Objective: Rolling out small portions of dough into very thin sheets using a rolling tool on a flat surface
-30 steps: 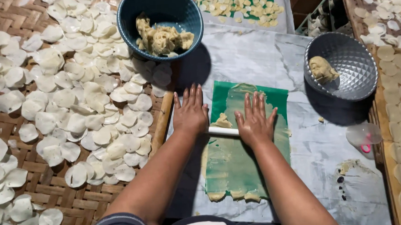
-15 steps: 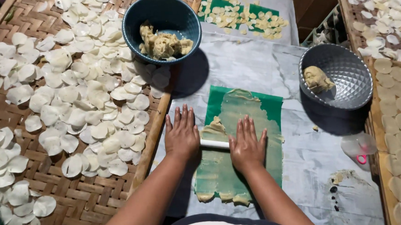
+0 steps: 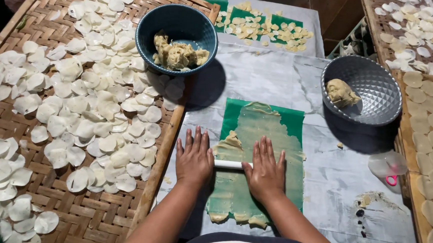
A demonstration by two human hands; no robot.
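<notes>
Both palms press flat on a thin white rolling pin (image 3: pixel 231 163) that lies across a green plastic sheet (image 3: pixel 286 119). My left hand (image 3: pixel 194 158) rests on the pin's left end, fingers spread. On the pin's right part sits my right hand (image 3: pixel 265 169). Pale dough (image 3: pixel 257 134) is spread thin over the sheet, with a ragged edge near me. A small lump of dough (image 3: pixel 231 140) sits just beyond the pin between my hands.
A blue bowl (image 3: pixel 156 25) with dough lumps stands at the back. A grey metal bowl (image 3: pixel 374 84) holding one lump is at right. Woven bamboo trays (image 3: pixel 90 224) left and right carry several thin dough discs. Another green sheet with cut discs (image 3: pixel 266 26) lies far back.
Both hands and the rolling pin have moved toward me along the green sheet. More flattened dough now shows beyond the pin.
</notes>
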